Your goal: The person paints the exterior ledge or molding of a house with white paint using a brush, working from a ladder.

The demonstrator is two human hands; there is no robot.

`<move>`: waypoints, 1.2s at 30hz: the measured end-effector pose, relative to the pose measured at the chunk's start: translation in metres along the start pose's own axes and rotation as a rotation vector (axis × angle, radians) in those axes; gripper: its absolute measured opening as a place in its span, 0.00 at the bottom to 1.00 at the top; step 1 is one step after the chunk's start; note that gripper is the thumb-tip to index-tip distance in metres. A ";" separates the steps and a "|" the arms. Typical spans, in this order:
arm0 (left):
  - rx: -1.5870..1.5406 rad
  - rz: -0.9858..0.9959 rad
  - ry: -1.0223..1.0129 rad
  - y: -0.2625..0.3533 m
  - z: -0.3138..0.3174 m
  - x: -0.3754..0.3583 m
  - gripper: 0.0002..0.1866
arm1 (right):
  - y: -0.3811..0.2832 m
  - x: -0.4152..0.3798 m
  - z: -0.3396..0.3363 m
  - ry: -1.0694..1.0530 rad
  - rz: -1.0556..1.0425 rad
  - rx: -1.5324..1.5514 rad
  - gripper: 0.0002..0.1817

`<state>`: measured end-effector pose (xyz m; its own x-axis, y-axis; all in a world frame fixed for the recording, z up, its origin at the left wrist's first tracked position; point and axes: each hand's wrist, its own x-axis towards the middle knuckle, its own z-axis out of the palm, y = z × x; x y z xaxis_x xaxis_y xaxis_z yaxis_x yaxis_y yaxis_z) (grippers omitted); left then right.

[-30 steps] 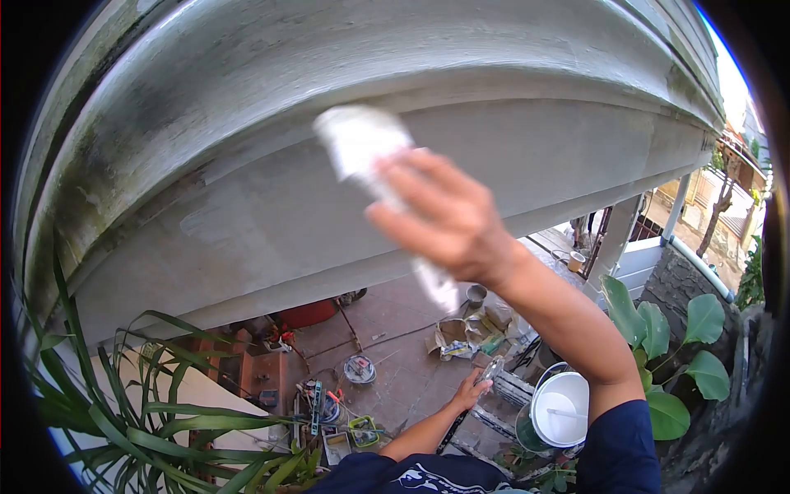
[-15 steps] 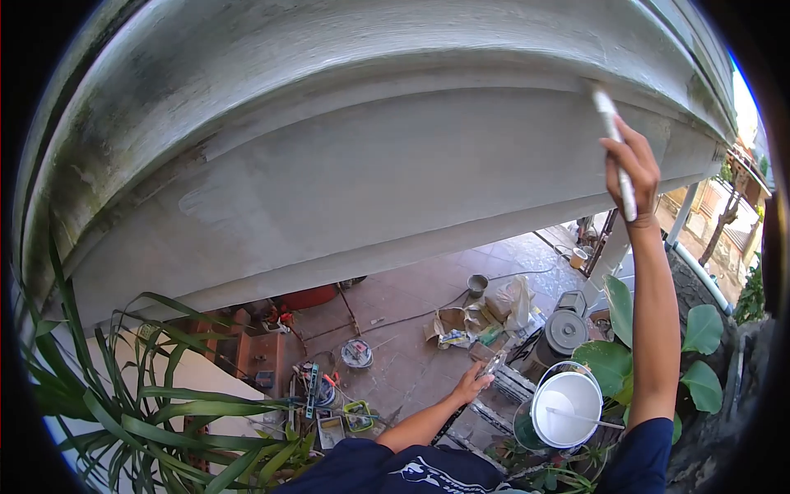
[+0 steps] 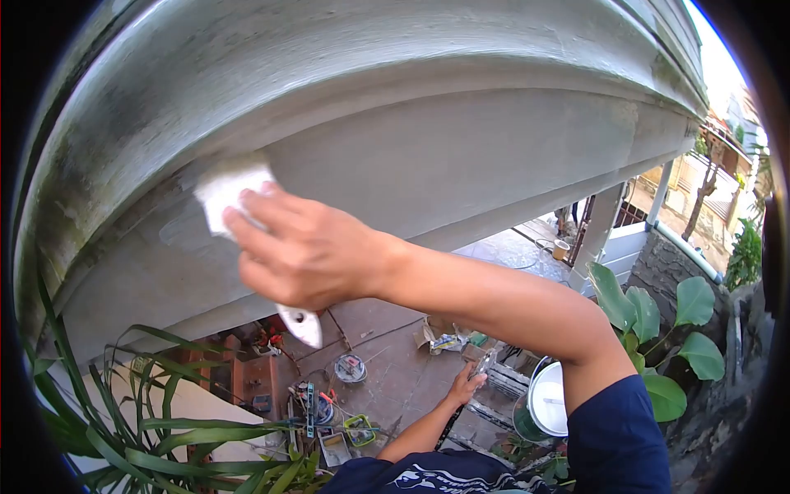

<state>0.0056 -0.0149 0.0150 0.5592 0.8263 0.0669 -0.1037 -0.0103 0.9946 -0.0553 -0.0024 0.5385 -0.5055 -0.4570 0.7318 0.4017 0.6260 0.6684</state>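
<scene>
Hands apart. Right hand (image 3: 309,251) closed around wide brush (image 3: 224,200), bristles at grey wall (image 3: 461,156), handle angled down, likely for reach. Left hand (image 3: 467,385) at ladder (image 3: 508,381) top, presumably for balance; exact grip unclear. White-filled bucket (image 3: 548,401) beside ladder, probably for easy access.

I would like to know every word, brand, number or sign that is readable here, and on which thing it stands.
No text is readable.
Dark shirt: white print, too small and distorted.
Round tub below: markings too small.
Beam, right end: dark marks, too small.
Brush: no lettering visible.
</scene>
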 end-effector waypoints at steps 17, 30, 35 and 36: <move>0.046 0.022 -0.027 -0.003 -0.003 0.002 0.17 | 0.157 -0.196 -0.248 0.583 0.940 -0.575 0.05; 0.049 -0.039 -0.041 0.006 -0.003 0.000 0.17 | 0.057 -0.030 -0.098 0.366 0.300 0.299 0.10; 0.034 -0.072 -0.051 0.009 -0.002 0.000 0.18 | 0.127 -0.130 -0.196 0.379 0.701 0.209 0.06; 0.041 -0.085 -0.062 0.012 -0.003 0.001 0.17 | 0.139 -0.153 -0.222 0.371 0.650 0.006 0.06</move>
<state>0.0026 -0.0129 0.0264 0.6144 0.7889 -0.0142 -0.0208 0.0341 0.9992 0.2470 0.0145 0.5490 0.1237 -0.1762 0.9766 0.5273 0.8453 0.0857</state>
